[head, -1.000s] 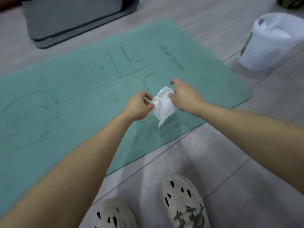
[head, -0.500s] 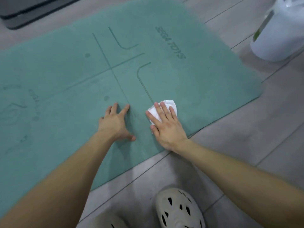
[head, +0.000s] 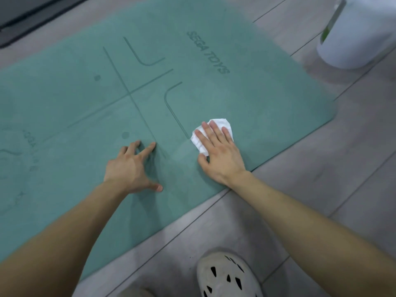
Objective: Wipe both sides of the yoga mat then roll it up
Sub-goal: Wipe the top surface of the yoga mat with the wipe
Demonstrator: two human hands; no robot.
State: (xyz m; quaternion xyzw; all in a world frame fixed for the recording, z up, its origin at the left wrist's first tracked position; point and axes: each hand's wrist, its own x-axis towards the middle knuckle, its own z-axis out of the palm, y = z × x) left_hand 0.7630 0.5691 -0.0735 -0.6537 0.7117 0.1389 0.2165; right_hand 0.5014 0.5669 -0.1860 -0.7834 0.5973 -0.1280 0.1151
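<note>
The right hand (head: 218, 155) lies flat with straight fingers pressing a crumpled white wipe (head: 224, 124) onto the yoga mat (head: 246, 93). The left hand (head: 130, 168) is just to its left, holding nothing, its fingers spread and its fingertips and thumb braced on the mat. The green mat is unrolled on the grey floor (head: 321, 179), printed side up, and both hands work close to its near edge, towards its right end. To wipe well from here, I would keep the palm's weight over the wipe so it stays bunched under the fingers, sweep in overlapping strokes out to the right end and far edge, and let the left hand pin the mat so it does not creep or ripple. A white tub (head: 360, 35) stands far right, a pale perforated shoe (head: 227, 275) nearest, and a dark slab (head: 32, 16) far left.
</note>
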